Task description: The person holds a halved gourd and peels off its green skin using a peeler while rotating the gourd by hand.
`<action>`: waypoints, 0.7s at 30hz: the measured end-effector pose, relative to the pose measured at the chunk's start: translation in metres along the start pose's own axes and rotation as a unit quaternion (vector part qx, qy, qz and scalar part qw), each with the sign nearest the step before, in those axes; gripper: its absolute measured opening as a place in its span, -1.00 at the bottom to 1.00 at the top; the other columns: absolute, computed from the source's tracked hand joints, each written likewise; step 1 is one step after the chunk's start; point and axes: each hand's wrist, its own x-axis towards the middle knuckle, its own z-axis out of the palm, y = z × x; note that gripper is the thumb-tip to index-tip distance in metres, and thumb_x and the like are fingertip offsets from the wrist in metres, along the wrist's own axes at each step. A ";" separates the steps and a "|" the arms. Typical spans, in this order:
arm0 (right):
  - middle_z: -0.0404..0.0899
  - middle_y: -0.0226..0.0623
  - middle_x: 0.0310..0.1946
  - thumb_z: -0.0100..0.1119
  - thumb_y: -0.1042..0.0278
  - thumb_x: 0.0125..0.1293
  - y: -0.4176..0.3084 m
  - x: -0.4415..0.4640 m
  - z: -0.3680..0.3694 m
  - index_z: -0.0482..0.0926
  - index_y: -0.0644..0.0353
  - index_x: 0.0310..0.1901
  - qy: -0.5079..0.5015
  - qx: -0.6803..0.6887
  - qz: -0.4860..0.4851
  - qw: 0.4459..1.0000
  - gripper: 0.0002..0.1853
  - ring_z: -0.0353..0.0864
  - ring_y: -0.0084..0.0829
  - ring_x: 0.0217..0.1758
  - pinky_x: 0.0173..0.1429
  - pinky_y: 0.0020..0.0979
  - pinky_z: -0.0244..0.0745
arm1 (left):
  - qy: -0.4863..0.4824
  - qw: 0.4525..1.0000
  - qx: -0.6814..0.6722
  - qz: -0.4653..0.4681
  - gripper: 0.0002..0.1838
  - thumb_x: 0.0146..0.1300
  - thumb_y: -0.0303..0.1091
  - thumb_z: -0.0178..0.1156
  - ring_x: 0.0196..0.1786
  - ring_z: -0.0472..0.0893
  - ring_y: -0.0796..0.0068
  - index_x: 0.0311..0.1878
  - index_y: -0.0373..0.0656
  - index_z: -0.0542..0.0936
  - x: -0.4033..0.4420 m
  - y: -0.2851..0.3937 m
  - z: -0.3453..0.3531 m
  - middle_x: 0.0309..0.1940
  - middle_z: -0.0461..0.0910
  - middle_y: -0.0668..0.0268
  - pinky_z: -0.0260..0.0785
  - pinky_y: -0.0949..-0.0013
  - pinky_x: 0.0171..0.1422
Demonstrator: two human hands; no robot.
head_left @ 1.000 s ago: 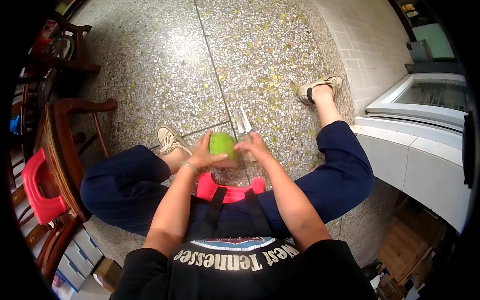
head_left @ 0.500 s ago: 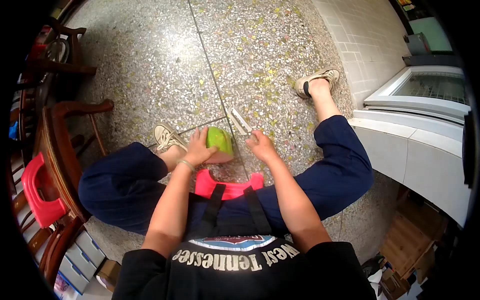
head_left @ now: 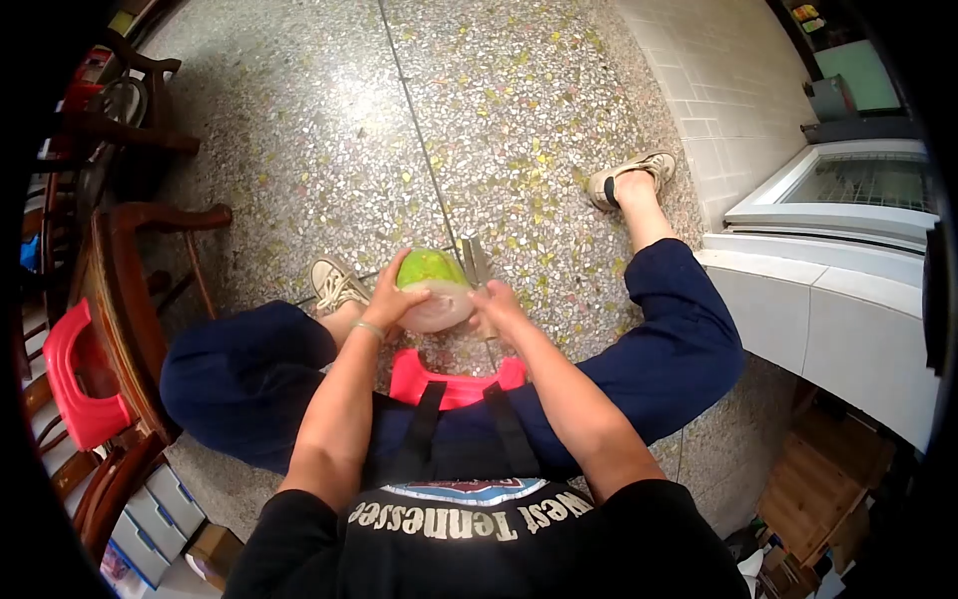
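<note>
I have the green fruit [head_left: 427,268] in front of the pink seat [head_left: 457,389], just past its far edge and between the two feet. The fruit's green, rounded side points away from the seat; its broad, pale face is turned toward the seat and partly upward. It looks squat, so I cannot tell a clear long axis. My left hand [head_left: 395,298] grips it from the left, thumb over the pale face and fingers around the green side. My right hand [head_left: 499,307], beyond the seat's right end, has its fingers closed around a metal tool [head_left: 475,258]. The tool's long axis runs away from the seat, its tip leaning slightly left, close beside the fruit. I cannot tell whether tool and fruit touch. Speckled floor [head_left: 519,130] stretches out beyond the seat.
</note>
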 end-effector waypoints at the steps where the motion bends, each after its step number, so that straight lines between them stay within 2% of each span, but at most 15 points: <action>1: 0.48 -0.22 -0.43 0.18 0.32 0.21 -0.002 0.003 -0.002 0.31 0.27 -0.14 0.000 -0.001 -0.048 0.999 -0.69 0.53 -0.47 -0.63 -0.66 -0.42 0.40 | 0.011 0.996 0.081 0.033 -0.06 -0.13 -0.33 0.45 0.24 0.30 0.35 0.35 -0.08 0.16 0.004 0.003 -0.002 0.22 0.26 0.17 0.16 0.30 0.31; 2: 0.48 -0.23 -0.45 0.18 0.34 0.21 -0.003 0.005 -0.004 0.32 0.27 -0.14 -0.001 -0.002 -0.094 0.996 -0.70 0.52 -0.48 -0.63 -0.66 -0.43 0.40 | 0.008 0.996 0.079 0.032 -0.06 -0.13 -0.33 0.45 0.24 0.30 0.35 0.35 -0.08 0.16 0.008 0.007 0.000 0.22 0.26 0.17 0.16 0.30 0.31; 4: 0.49 -0.25 -0.45 0.19 0.35 0.20 -0.009 0.007 -0.004 0.33 0.26 -0.13 0.015 0.007 -0.108 0.994 -0.70 0.51 -0.52 -0.63 -0.64 -0.47 0.40 | 0.038 0.994 -0.001 0.099 -0.04 -0.19 -0.16 0.47 0.22 0.32 0.15 0.31 -0.09 0.18 0.013 0.022 0.004 0.15 0.31 0.05 0.17 0.20 0.30; 5: 0.49 -0.27 -0.44 0.20 0.35 0.20 -0.009 0.012 -0.005 0.33 0.25 -0.12 0.015 -0.032 -0.118 0.992 -0.69 0.50 -0.53 -0.62 -0.63 -0.50 0.40 | 0.032 0.997 -0.015 0.064 -0.15 -0.07 -0.14 0.40 0.20 0.34 0.18 0.27 -0.16 0.20 0.013 0.033 0.003 0.16 0.30 0.05 0.19 0.24 0.28; 6: 0.49 -0.29 -0.43 0.20 0.35 0.20 -0.014 0.014 -0.002 0.33 0.24 -0.11 0.013 -0.071 -0.130 0.989 -0.69 0.50 -0.54 -0.62 -0.62 -0.52 0.40 | 0.034 0.997 -0.014 0.066 -0.15 -0.07 -0.14 0.40 0.20 0.34 0.18 0.27 -0.16 0.20 0.016 0.032 0.002 0.16 0.30 0.05 0.19 0.24 0.28; 8: 0.49 -0.31 -0.43 0.20 0.35 0.20 -0.018 0.010 0.001 0.34 0.23 -0.08 0.013 -0.095 -0.136 0.986 -0.67 0.49 -0.56 -0.62 -0.60 -0.55 0.41 | 0.077 0.997 0.003 -0.026 -0.27 0.07 -0.13 0.30 0.18 0.34 0.18 0.25 -0.18 0.22 0.022 0.030 0.001 0.17 0.29 0.06 0.21 0.26 0.25; 10: 0.49 -0.29 -0.37 0.19 0.35 0.21 -0.018 0.008 0.002 0.30 0.25 -0.02 -0.041 -0.090 -0.096 0.991 -0.63 0.53 -0.51 -0.55 -0.51 -0.49 0.47 | 0.093 0.995 0.010 -0.019 -0.32 0.11 -0.13 0.27 0.18 0.35 0.19 0.23 -0.19 0.25 0.023 0.030 -0.001 0.13 0.33 0.04 0.22 0.27 0.24; 11: 0.48 -0.33 -0.40 0.20 0.35 0.20 -0.013 0.012 0.004 0.34 0.23 -0.03 -0.020 -0.065 -0.094 0.993 -0.65 0.47 -0.59 -0.60 -0.58 -0.56 0.42 | 0.107 0.994 0.017 -0.011 -0.37 0.15 -0.14 0.23 0.17 0.36 0.20 0.22 -0.20 0.28 0.024 0.029 -0.001 0.09 0.37 0.03 0.22 0.28 0.24; 13: 0.47 -0.33 -0.39 0.20 0.35 0.20 -0.010 0.012 0.004 0.34 0.23 -0.03 -0.013 -0.063 -0.101 0.993 -0.65 0.47 -0.59 -0.59 -0.57 -0.56 0.42 | 0.124 0.992 0.021 -0.005 -0.42 0.18 -0.14 0.20 0.17 0.37 0.21 0.20 -0.21 0.30 0.024 0.026 -0.002 0.06 0.41 0.01 0.23 0.28 0.23; 15: 0.47 -0.33 -0.38 0.21 0.35 0.20 -0.009 0.012 0.003 0.35 0.23 -0.03 -0.004 -0.059 -0.109 0.992 -0.65 0.48 -0.59 -0.57 -0.57 -0.56 0.42 | 0.112 0.993 0.026 0.017 -0.50 0.31 -0.20 0.05 0.22 0.34 0.23 0.26 -0.19 0.30 0.028 0.022 -0.005 0.21 0.32 0.14 0.16 0.30 0.27; 16: 0.47 -0.34 -0.38 0.21 0.36 0.19 -0.009 0.011 0.002 0.35 0.23 -0.03 -0.012 -0.055 -0.115 0.992 -0.64 0.48 -0.59 -0.57 -0.56 -0.56 0.42 | 0.112 0.993 0.024 0.016 -0.50 0.31 -0.20 0.05 0.22 0.34 0.23 0.26 -0.19 0.30 0.029 0.019 -0.007 0.21 0.32 0.14 0.16 0.30 0.27; 18: 0.47 -0.34 -0.37 0.21 0.36 0.19 -0.013 0.009 0.002 0.35 0.22 -0.02 -0.021 -0.050 -0.122 0.991 -0.64 0.48 -0.58 -0.56 -0.55 -0.57 0.42 | 0.095 0.985 0.134 0.060 -0.57 0.36 -0.22 -0.05 0.28 0.27 0.14 0.25 -0.14 0.34 0.031 0.018 -0.013 0.24 0.30 0.08 0.11 0.25 0.33; 19: 0.50 -0.34 -0.35 0.22 0.35 0.19 -0.015 0.008 0.003 0.34 0.22 -0.02 -0.021 -0.059 -0.122 0.991 -0.63 0.51 -0.58 -0.53 -0.53 -0.56 0.43 | 0.097 0.984 0.134 0.061 -0.57 0.36 -0.22 -0.05 0.28 0.27 0.14 0.25 -0.14 0.34 0.030 0.019 -0.012 0.24 0.30 0.08 0.11 0.25 0.33; 21: 0.52 -0.33 -0.32 0.23 0.34 0.19 -0.018 0.007 0.004 0.34 0.22 -0.02 -0.023 -0.067 -0.121 0.990 -0.62 0.53 -0.58 -0.50 -0.50 -0.55 0.45 | 0.168 0.954 0.218 0.115 -0.63 0.33 -0.27 -0.06 0.24 0.31 -0.01 0.17 -0.06 0.43 0.025 0.021 -0.006 0.12 0.39 -0.04 0.14 0.18 0.31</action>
